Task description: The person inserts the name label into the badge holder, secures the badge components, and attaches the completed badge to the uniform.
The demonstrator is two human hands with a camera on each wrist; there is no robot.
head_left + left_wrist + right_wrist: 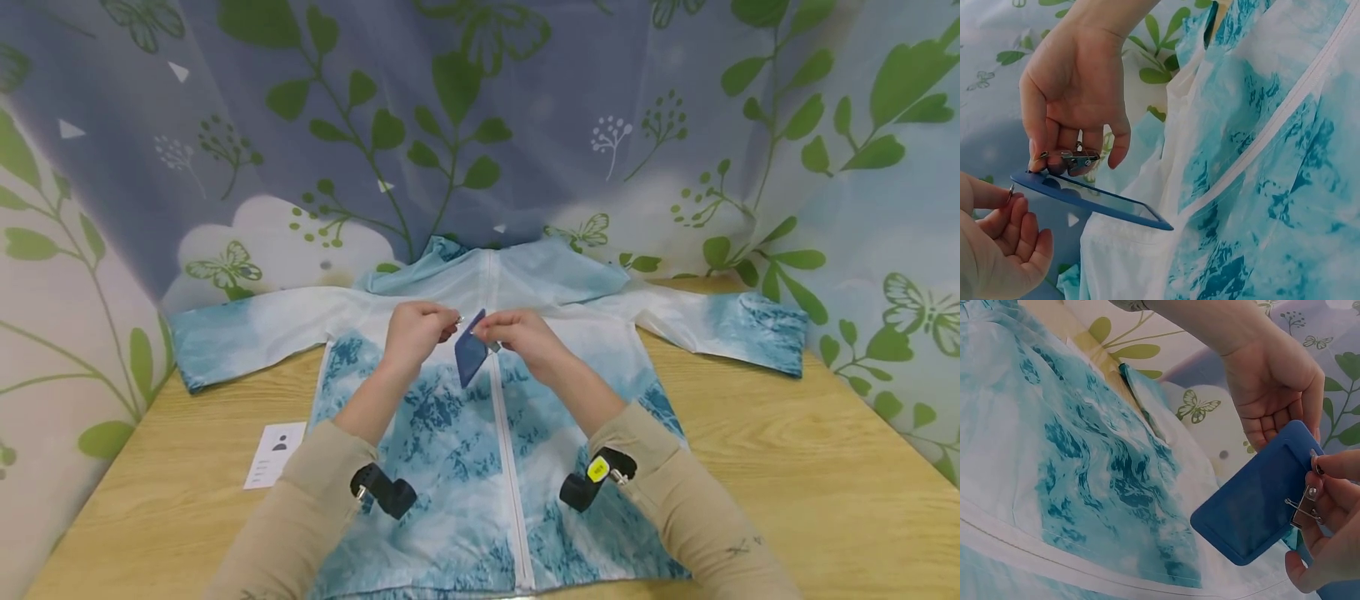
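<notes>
- Up over the jacket [442,421], near the zipper [502,421], pinching the blue badge holder [470,360] in the right hand [522,340], tilted and apart from the cloth.
- Across at the holder's upper edge, pinching a small metal piece [1010,192] in the left hand [414,333], fingertips drawn narrow; cannot tell contact with the holder from a slim gap.
- Tucked in among the right hand's fingers, just beside the holder: a metal clip [1305,507].
- Room in the air to either side of both hands; wood beyond the jacket's body left and right, jacket sleeves stretched outward over it.
- On to shapes: rounded corners, smooth raised border, flat panel within on the holder.
- Thin, lightly creased cloth below, white fading into mottled teal, zipper straight down the middle.
- Down on the yellowish wood-grain tabletop [810,475]: a white card [276,454], flat, left of the jacket.
- Behind, rising past the collar: a backdrop [570,125] printed with green leaves and butterflies.
- Around tan cuffs [322,462], black wrist cameras [384,490].
</notes>
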